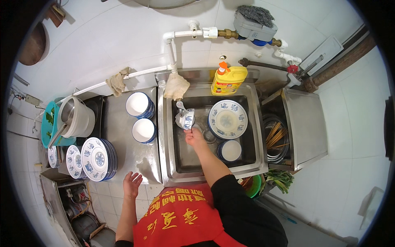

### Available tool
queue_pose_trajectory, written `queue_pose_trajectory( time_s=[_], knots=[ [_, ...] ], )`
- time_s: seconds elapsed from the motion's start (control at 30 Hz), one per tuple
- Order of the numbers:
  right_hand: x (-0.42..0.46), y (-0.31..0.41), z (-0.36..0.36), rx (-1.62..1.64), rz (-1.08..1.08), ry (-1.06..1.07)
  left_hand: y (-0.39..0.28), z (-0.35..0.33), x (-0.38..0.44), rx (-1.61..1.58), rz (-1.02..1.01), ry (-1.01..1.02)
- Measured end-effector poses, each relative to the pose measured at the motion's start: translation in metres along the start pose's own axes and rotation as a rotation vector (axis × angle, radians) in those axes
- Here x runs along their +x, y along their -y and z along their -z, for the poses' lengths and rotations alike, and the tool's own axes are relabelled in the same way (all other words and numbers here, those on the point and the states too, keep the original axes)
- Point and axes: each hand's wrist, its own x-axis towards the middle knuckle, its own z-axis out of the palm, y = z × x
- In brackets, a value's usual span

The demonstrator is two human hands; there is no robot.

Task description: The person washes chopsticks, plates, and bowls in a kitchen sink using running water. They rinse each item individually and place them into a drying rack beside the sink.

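Note:
My right hand (193, 136) grips the rim of a blue-patterned white bowl (187, 119), which is tilted on its side beneath the tap (181, 106) in the steel sink (168, 148). To its right in the basin lie stacked patterned plates (228, 119) and, nearer me, a stack of small bowls (231, 150). My left hand (132, 185) is empty, fingers spread, close to the front edge of the steel counter (132, 157). Two stacks of bowls, a far stack (137, 104) and a nearer stack (143, 130), stand on that counter.
Plates (99, 159) are stacked at the counter's left, before a white bucket (78, 119) and a teal basin (49, 123). A yellow detergent jug (229, 81) stands on the sink's back ledge. Wooden sticks (276, 135) lie in a metal bowl at right. Cloth (176, 86) wraps the pipe.

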Motion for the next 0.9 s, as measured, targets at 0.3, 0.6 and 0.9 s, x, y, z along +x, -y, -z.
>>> queue_pose_trajectory(
  time_s=[0.3, 0.6, 0.9],
  knots=[
    [-0.097, -0.017, 0.056, 0.061, -0.182, 0.532, 0.003, -0.059, -0.017, 0.193, -0.036, 0.215],
    [-0.145, -0.056, 0.001, -0.475, 0.189, 0.313, 0.0, -0.199, -0.036, 0.419, -0.342, 0.644],
    [-0.112, -0.068, -0.061, -1.078, 0.351, 0.382, -0.046, -0.169, 0.006, 0.145, -0.248, 0.114]
  ],
)
